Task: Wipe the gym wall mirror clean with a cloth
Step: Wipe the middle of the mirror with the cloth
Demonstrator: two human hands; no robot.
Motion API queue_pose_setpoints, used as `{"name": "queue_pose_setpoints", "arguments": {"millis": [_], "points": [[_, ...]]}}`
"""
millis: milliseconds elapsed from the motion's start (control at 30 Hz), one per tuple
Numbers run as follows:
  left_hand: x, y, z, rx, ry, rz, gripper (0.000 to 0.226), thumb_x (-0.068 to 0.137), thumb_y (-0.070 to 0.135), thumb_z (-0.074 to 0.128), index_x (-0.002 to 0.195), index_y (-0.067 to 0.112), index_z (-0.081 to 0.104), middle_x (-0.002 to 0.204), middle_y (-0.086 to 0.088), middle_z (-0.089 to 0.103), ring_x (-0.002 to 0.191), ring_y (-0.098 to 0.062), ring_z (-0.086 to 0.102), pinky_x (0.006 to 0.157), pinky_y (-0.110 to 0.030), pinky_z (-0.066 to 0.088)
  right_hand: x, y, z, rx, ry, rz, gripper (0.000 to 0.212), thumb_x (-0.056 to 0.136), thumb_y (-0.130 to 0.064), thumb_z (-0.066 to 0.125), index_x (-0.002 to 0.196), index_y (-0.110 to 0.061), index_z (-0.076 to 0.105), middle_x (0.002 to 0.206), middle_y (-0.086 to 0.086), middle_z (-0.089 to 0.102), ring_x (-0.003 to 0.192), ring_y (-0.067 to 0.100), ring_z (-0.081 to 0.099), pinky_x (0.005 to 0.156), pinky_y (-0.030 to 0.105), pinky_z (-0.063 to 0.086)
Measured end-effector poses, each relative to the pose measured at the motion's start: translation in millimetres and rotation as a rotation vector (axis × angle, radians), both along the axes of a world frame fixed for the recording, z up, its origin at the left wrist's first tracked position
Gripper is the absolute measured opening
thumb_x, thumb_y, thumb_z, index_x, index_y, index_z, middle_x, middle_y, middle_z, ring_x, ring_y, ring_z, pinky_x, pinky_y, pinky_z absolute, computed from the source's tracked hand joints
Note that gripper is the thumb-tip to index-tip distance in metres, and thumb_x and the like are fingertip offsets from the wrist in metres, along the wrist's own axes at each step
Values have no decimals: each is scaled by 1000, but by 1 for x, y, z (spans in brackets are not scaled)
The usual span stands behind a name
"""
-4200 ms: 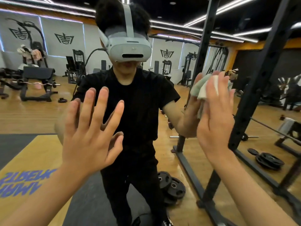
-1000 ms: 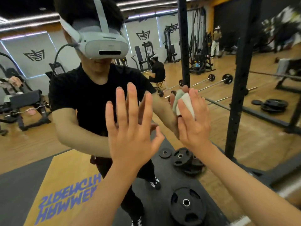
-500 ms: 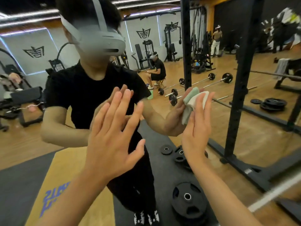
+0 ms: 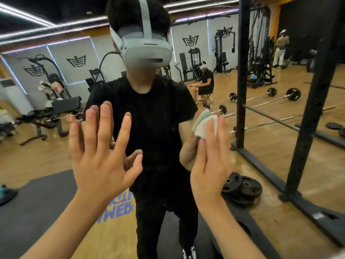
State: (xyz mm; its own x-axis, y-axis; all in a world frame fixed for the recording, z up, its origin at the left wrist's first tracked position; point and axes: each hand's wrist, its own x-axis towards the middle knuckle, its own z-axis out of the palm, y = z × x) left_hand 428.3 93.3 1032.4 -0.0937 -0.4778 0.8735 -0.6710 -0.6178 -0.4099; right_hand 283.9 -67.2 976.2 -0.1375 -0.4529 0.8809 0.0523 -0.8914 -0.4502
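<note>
The wall mirror (image 4: 270, 156) fills the view and shows the gym and a person in black with a headset. My right hand (image 4: 209, 165) presses a folded pale green and white cloth (image 4: 203, 126) flat against the glass with straight fingers, right of centre. My left hand (image 4: 100, 157) lies flat on the mirror to the left, fingers spread and holding nothing. Each hand meets its own reflection at the fingertips.
A black steel rack upright (image 4: 309, 116) stands close at the right, with its reflection (image 4: 242, 71) in the glass. Weight plates (image 4: 240, 187) lie on the floor by the rack base. Barbells, benches and other people appear only as reflections.
Both hands have slid over the glass: the left one up and apart from the right, the cloth hand to the right and slightly up. The view has tilted upward.
</note>
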Motion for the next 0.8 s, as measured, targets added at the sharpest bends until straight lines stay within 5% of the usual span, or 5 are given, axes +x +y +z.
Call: {"name": "queue_pose_setpoints", "arguments": {"millis": [167,433,533,667,800], "points": [[-1,5,1,18,-9,-33,78,98,49,49,167,17,31,177,-15,5,164,-35,5,130,-58,6,2,-11,-9,-392,240,-132,50,105,-2,60,150,-14,44,153,22,45,153,30,34,122,50,34],[1,-1,-1,-35,-29,-47,79,94,46,50,166,18,32,177,-14,8,164,-35,8,129,-61,13,-25,-55,24,138,-78,-152,41,110,-5,43,151,-2,46,159,22,42,152,37,34,127,43,27],[1,-1,-1,-35,-36,-36,79,95,47,52,166,18,33,177,-13,8,163,-35,8,130,-59,10,15,6,6,-122,162,-5,37,104,-5,48,140,3,56,143,31,52,136,46,49,128,28,10],[1,1,-2,-32,-34,-49,80,95,49,53,166,19,33,177,-13,9,163,-34,9,130,-58,10,17,6,-20,-540,274,-139,52,105,-9,63,152,-22,43,155,7,46,151,28,37,127,46,25],[2,-1,-3,-49,-48,-35,81,93,48,53,166,19,34,177,-13,10,163,-35,10,130,-59,12,-24,-50,8,-237,152,-203,40,110,-4,45,149,-10,46,157,21,42,154,36,29,127,60,16]]}}
